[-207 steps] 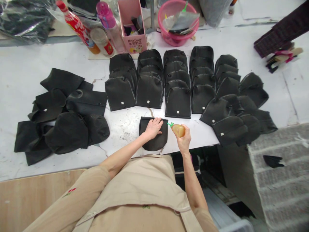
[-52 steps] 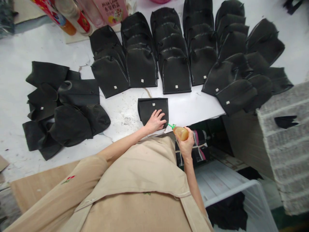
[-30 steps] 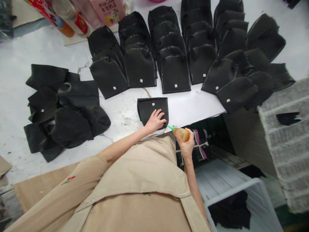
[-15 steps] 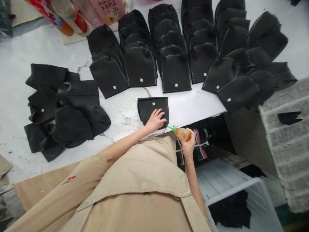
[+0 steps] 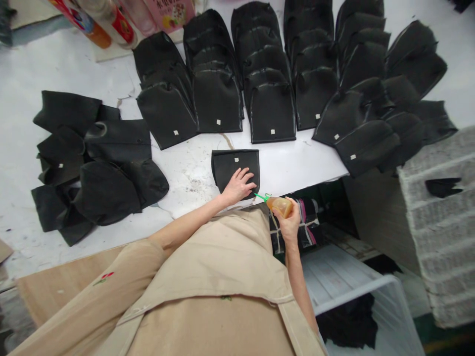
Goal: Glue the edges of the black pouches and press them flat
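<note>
1. Black pouch (image 5: 227,170) lies near the white tabletop's (image 5: 297,165) front edge; left hand (image 5: 237,188) spread flat on it, clutching nothing.
2. Right hand (image 5: 290,217) clasps the bottle (image 5: 281,206) past that edge.
3. I see the green nozzle (image 5: 261,197) nudged slightly left; edge work likely advancing.

Single pouch (image 5: 225,170) at table (image 5: 304,153) front edge, left hand (image 5: 239,187) on top. Right hand (image 5: 291,220) just right, past front edge, around bottle (image 5: 281,206); nozzle (image 5: 261,197) points left to pouch's near right corner. Pouch rows (image 5: 272,111) behind, overlapping front to back. Pouch pile (image 5: 107,183) well left. Pouch cluster (image 5: 367,146) right, reaching front edge. Toward back edge, left to right: drink bottle (image 5: 87,24), jar (image 5: 118,27), box (image 5: 172,14). Below front edge, right: bin (image 5: 403,316), cloth (image 5: 349,321) inside. Mat (image 5: 445,232) right of bin, scrap (image 5: 443,188) on it.
</note>
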Motion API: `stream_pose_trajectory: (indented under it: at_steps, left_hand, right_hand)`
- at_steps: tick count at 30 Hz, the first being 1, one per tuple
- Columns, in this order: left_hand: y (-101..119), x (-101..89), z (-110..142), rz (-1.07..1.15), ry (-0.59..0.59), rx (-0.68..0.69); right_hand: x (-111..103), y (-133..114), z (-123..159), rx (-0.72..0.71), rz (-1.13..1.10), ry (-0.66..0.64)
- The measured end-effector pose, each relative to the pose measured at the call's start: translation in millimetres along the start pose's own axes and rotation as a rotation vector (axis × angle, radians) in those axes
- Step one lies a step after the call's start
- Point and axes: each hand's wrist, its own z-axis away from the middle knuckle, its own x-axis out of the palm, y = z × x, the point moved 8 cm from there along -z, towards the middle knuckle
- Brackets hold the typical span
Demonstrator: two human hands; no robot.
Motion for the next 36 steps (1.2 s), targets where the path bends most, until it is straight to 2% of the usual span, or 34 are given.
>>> stream_pose_trajectory:
  at_steps: [11,25,31,36]
  left_hand:
    - [-12,4.9,3,0.116,0.037,0.003]
    - [-19,9.1,1,0.214,0.104,-0.009]
    - [-22,10.6,5,0.203,0.167,-0.004]
    - [-21,11.1,6,0.16,0.24,-0.055]
  right_hand:
    - [-7,-1,-28,0.026,0.041,-0.158]
    - [-2,-18,-89,0.195,-0.049,-0.385]
    - [6,3,-115,0.21,-0.12,-0.47]
    - [11,25,-141,0.172,-0.211,-0.552]
